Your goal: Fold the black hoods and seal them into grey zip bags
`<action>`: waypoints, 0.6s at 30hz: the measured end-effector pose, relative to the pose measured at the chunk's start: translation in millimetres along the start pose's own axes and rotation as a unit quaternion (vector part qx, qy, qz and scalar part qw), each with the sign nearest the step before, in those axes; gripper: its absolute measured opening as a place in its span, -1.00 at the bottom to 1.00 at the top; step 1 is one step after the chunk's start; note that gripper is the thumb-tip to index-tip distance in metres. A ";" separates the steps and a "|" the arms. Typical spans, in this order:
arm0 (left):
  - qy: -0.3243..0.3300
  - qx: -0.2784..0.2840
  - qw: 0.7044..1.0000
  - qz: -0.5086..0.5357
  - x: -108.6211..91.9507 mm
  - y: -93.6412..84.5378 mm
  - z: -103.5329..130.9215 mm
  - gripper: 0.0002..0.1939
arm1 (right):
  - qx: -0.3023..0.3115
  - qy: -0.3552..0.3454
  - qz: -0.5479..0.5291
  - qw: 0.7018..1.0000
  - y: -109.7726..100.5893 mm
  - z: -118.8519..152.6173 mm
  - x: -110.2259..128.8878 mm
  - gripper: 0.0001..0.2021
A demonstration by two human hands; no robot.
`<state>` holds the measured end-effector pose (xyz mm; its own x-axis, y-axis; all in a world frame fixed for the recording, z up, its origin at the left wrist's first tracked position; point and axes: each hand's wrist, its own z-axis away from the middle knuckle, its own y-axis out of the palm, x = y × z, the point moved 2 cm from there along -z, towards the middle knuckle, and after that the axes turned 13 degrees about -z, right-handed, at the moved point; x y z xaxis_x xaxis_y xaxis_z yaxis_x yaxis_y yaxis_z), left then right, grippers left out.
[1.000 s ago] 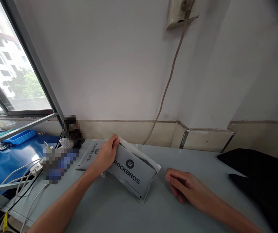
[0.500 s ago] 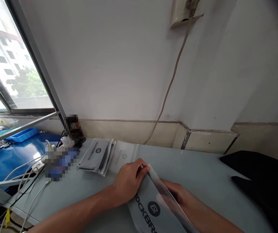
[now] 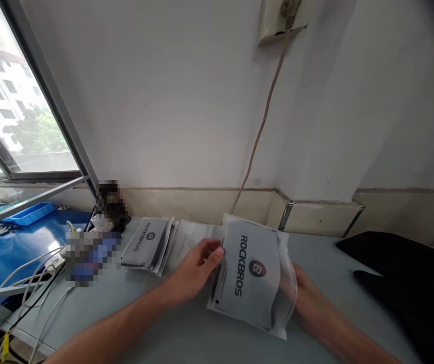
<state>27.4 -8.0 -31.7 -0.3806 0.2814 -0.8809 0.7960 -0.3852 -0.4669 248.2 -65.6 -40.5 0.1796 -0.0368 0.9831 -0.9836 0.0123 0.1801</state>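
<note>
Grey ROCKBROS pouch (image 3: 256, 275): left hand (image 3: 196, 268) half open, thumb at edge; right hand (image 3: 311, 298) behind, grip hidden.

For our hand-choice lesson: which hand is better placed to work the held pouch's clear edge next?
Probably the right hand: it is at the clear edge of the ROCKBROS pouch; the left hand is at the opposite side.

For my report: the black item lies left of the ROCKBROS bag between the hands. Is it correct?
Not left: the black item lies right of the ROCKBROS bag between the left hand and right hand, as the head view shows.
</note>
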 end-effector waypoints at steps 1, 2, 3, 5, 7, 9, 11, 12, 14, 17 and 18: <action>-0.004 0.038 0.999 0.009 2.2 4.1 0.7 -0.48 | 0.021 0.017 -0.026 0.999 0.9 -0.5 -3.4 -0.46; -0.005 0.051 0.999 0.004 3.9 7.3 1.6 -0.48 | 0.042 0.037 -0.048 0.997 1.8 -1.1 -7.2 -0.46; -0.005 0.042 0.999 -0.015 4.9 9.0 2.3 -0.49 | 0.045 0.050 -0.061 0.996 1.8 -2.3 -11.0 -0.46; -0.006 -0.003 0.998 -0.066 5.6 7.5 2.3 -0.50 | 0.008 0.046 -0.067 0.997 -1.3 -6.4 -17.6 -0.42; -0.005 -0.043 0.994 -0.103 5.4 -0.3 -0.8 -0.52 | -0.057 0.007 -0.069 0.996 -7.3 -11.8 -21.2 -0.39; 0.002 -0.079 0.989 -0.126 5.9 -14.1 -6.1 -0.52 | -0.131 -0.032 -0.088 0.987 -14.5 -16.1 -22.1 -0.40; 0.001 -0.129 0.978 -0.163 8.8 -32.2 -11.5 -0.54 | -0.197 -0.041 -0.126 0.971 -22.2 -18.5 -21.3 -0.44; -0.005 -0.155 0.969 -0.193 11.5 -41.9 -13.7 -0.57 | -0.224 -0.038 -0.147 0.963 -26.1 -19.1 -20.4 -0.46; -0.020 -0.185 0.947 -0.262 19.1 -58.5 -16.8 -0.68 | -0.259 -0.028 -0.172 0.950 -33.4 -19.8 -17.6 -0.48; -0.018 -0.196 0.911 -0.363 32.0 -70.5 -18.8 -0.59 | -0.285 0.002 -0.183 0.941 -40.5 -19.5 -11.9 -0.50; -0.003 -0.208 0.895 -0.395 34.8 -70.6 -18.9 -0.52 | -0.289 0.016 -0.183 0.939 -41.1 -18.8 -9.6 -0.49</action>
<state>-33.1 45.6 -28.0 -0.9037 0.3163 -0.2886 0.3823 0.2925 -0.8765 287.2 -47.0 -56.7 0.5140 -0.1145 0.8501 -0.6822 0.5462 0.4860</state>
